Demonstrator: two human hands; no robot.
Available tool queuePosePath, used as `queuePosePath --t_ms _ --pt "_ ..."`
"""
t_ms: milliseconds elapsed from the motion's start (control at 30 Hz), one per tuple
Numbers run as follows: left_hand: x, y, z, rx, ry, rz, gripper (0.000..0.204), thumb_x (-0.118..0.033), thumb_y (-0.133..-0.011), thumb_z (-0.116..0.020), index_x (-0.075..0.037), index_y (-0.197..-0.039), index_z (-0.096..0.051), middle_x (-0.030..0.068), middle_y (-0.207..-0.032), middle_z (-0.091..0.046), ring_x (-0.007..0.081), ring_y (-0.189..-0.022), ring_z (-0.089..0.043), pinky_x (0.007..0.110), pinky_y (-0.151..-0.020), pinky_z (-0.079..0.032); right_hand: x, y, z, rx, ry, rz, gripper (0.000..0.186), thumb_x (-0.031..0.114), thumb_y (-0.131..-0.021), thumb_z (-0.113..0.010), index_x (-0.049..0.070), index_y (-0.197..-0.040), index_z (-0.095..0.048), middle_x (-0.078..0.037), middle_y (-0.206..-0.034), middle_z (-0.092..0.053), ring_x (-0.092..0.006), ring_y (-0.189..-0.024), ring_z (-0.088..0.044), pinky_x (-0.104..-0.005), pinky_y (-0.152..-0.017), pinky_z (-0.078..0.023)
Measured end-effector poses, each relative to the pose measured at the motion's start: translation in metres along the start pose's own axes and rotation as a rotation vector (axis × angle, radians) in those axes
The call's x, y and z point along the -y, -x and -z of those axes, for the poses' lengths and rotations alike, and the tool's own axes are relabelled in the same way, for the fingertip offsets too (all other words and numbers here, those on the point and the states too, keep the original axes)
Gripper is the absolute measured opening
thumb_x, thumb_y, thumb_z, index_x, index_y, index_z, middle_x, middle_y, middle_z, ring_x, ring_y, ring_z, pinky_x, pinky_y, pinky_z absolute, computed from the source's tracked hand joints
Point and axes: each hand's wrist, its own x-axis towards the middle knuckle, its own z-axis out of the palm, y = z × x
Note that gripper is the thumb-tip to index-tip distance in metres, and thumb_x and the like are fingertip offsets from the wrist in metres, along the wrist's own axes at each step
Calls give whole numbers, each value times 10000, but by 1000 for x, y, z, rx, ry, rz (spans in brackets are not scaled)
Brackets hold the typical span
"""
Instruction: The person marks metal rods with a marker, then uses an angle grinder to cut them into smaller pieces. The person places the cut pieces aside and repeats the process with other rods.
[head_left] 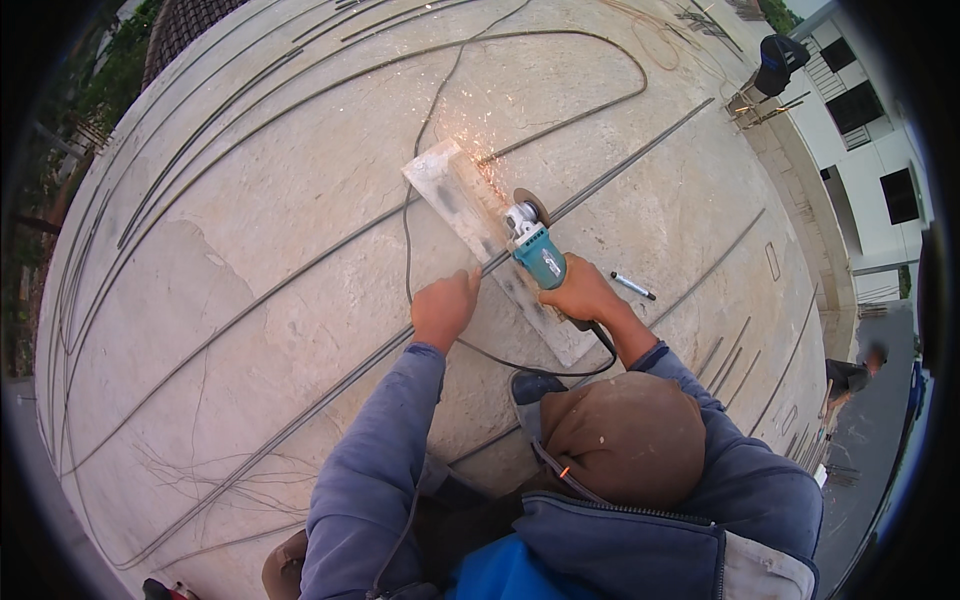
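Note:
My right hand (585,290) is wrapped round the teal body of an angle grinder (541,258). Its brown disc (532,204) meets long, thin steel bars (635,156), and orange sparks (480,165) spray away toward the far side. My left hand (446,308) grips the same bars a short way to the left of the grinder. Under the bars lies a worn wooden plank (437,178), set crosswise on the concrete. The grinder's black cord (500,362) loops below my hands. Close to my right wrist rests a marker pen (633,286).
More steel bars (290,278) stretch over the concrete floor (240,220), some bent into long curves at the left. My shoe (535,386) is near the plank's lower end. One person (778,65) bends at the far right; another (850,377) is beyond the right edge.

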Motion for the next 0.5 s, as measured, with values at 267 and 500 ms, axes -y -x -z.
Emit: queuePosePath --t_ms 267,500 --pt "3 0 -6 -85 -17 -55 612 -539 -1179 -419 -83 -930 -742 212 -766 -765 416 -695 -766 555 -640 -610 9 4 7 5 20 -3 632 337 -730 -859 -91 -1172 -713 -341 -1126 -770 -481 -1080 -762 -473 -946 -604" --pt "0 0 -2 -17 -3 -1 578 -550 -1156 -444 -101 -965 -755 207 -830 -782 425 -783 -780 571 -723 -605 7 4 7 16 21 -15 652 354 -729 -864 -89 -1184 -714 -341 -1143 -767 -471 -1099 -761 -472 -960 -599"
